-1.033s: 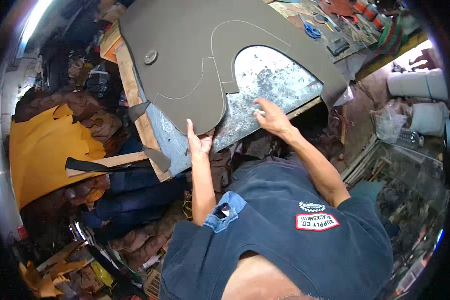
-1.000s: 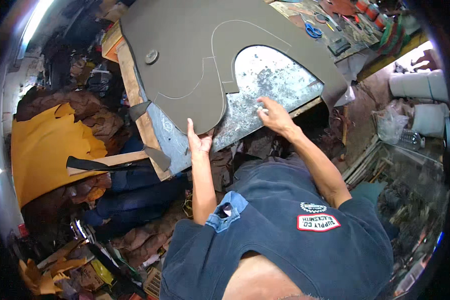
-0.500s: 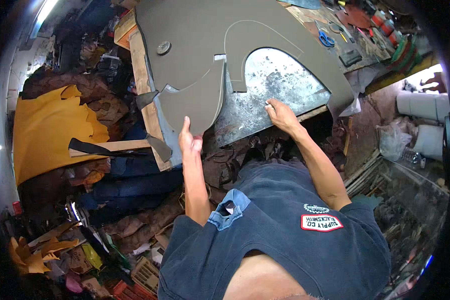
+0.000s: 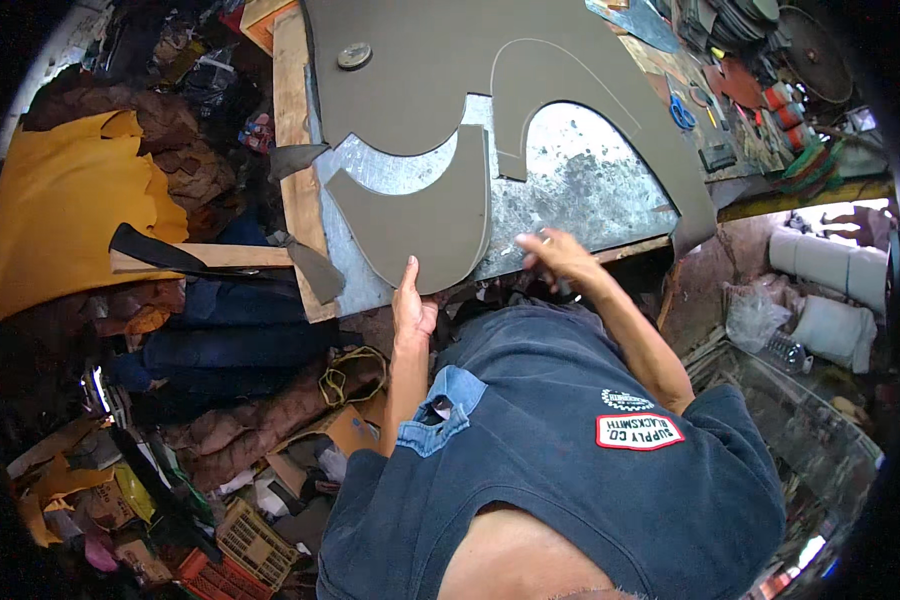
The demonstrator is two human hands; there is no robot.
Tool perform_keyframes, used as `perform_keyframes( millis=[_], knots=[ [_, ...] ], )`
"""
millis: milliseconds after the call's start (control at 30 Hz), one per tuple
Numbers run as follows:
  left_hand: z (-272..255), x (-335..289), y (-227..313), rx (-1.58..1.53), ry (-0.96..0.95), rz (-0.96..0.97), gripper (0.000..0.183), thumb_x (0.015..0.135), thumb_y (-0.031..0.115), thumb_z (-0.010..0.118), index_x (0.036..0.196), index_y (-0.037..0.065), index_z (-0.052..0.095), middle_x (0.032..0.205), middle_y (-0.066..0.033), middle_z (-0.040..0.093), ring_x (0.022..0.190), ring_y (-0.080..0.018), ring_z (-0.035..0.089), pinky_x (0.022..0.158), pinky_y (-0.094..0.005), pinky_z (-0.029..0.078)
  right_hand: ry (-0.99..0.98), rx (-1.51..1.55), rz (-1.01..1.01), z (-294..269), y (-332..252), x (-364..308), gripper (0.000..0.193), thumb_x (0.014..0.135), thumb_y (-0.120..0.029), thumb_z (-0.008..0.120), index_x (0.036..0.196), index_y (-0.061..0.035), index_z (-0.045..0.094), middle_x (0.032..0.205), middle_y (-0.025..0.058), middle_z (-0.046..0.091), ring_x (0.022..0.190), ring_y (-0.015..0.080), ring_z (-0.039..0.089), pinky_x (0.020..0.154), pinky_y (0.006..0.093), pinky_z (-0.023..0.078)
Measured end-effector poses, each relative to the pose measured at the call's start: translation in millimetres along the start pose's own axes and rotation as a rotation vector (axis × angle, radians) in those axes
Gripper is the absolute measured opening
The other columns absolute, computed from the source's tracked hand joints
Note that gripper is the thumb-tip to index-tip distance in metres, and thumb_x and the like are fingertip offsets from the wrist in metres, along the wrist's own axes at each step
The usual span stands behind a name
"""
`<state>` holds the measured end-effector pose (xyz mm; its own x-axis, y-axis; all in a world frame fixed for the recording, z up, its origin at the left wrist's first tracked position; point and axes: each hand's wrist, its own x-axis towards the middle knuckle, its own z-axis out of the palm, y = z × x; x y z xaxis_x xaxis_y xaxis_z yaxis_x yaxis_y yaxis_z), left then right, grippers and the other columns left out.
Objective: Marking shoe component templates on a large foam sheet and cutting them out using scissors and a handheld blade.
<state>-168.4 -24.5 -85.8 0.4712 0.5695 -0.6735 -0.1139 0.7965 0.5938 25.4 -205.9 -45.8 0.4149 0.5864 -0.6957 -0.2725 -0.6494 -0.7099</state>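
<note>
A curved, cut-out piece [image 4: 420, 220] of smooth grey-brown sheet material lies on a scuffed metal plate [image 4: 590, 165] at the bench's near edge. My left hand [image 4: 413, 310] grips its near rim, thumb on top, fingers hidden underneath. Beyond it spreads the large grey-brown sheet [image 4: 420, 65], with curved openings in its near side and a pale curved line drawn on it. To the right, my right hand [image 4: 562, 258] hovers over the plate's front edge, apart from the piece. Its fingers are curled together; whatever they may hold is too small to make out.
A round metal weight [image 4: 354, 56] rests on the sheet. Blue-handled scissors [image 4: 681, 113] and other tools lie on the bench at right. A wooden strip [image 4: 210, 258] juts out at left beside a yellow hide [image 4: 80, 210]. Crates [image 4: 255, 545] and scraps crowd the floor.
The cut piece has come away from the large sheet toward me, baring a curved gap of metal between them. My right hand has drawn back to the plate's front edge. The view has shifted.
</note>
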Motion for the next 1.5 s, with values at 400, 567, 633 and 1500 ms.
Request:
perform_keyframes(
  millis=[400,567,633,1500],
  knots=[
    [11,-13,-21,-0.089,-0.135,-0.086,0.049,0.092,0.034,0.061,0.13,0.006,0.049,0.126,-0.0106,0.057,0.116,-0.0266,0.055,0.098,-0.046,0.046,0.079,0.01,-0.335,30,-35,-3,0.028,0.085,-0.017,0.059,0.103,0.0043,0.06,0.069,0.007,0.06,0.064,0.0135,0.054,0.058,0.0305,0.047],
    [21,22,13,-0.21,-0.165,-0.051,0.055,0.092,0.042,0.057,0.129,0.002,0.049,0.126,-0.013,0.057,0.115,-0.0302,0.055,0.099,-0.046,0.044,-0.032,-0.079,-0.359,-46,-62,-32,0.026,0.083,-0.017,0.06,0.103,-0.0001,0.062,0.071,0.0019,0.056,0.068,0.0125,0.052,0.061,0.0328,0.045],
    [38,41,27,-0.131,-0.213,0.024,0.056,0.092,0.042,0.059,0.13,0.003,0.049,0.131,-0.0115,0.055,0.118,-0.0293,0.052,0.101,-0.0459,0.042,0.051,-0.044,-0.386,-76,-48,-27,0.028,0.084,-0.018,0.06,0.105,0.0005,0.061,0.071,0.0006,0.054,0.068,0.011,0.051,0.061,0.031,0.044],
    [247,114,-107,1.626,-0.138,1.216,0.033,0.085,0.008,0.061,0.116,-0.003,0.058,0.121,-0.0188,0.06,0.115,-0.0377,0.052,0.1,-0.0475,0.04,0.632,0.184,-0.97,-686,-207,57,0.039,0.081,-0.016,0.069,0.117,-0.002,0.06,0.089,0.0012,0.065,0.083,0.0119,0.061,0.074,0.0287,0.049]
  ],
)
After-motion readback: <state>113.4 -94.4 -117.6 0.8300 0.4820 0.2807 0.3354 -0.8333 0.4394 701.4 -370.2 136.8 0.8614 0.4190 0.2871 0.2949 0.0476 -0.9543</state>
